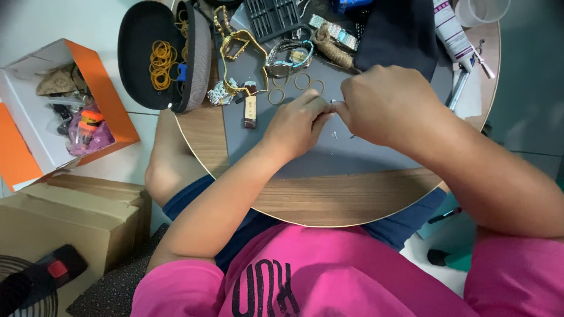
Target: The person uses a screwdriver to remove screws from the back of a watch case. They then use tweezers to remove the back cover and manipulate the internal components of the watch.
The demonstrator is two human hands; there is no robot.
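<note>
Head view looks down on a small round wooden table [352, 199] with a grey work mat [329, 152] laid across it. The person's left hand [296, 123] and right hand [382, 103] meet over the middle of the mat, fingertips pinched together on a tiny silvery metal part [333, 102]. Both hands are closed around that part, which is too small to make out further. Just below the fingertips a second tiny pale piece [335, 135] lies loose on the mat.

Beside the left hand, three thin brass-coloured rings [302, 81] rest on the mat, and near them a small brown and gold rectangular piece [250, 111] lies flat. Farther back sit a silver wristwatch with a blue dial [289, 57] and a gold chain-link strap [235, 44]. An open oval dark zip case [161, 56] holding yellow rubber bands [161, 63] hangs over the table's left edge. A white tube [452, 35] lies at the far right, next to a folded black cloth [399, 35]. On the floor to the left stands an open orange and white cardboard box [106, 94].
</note>
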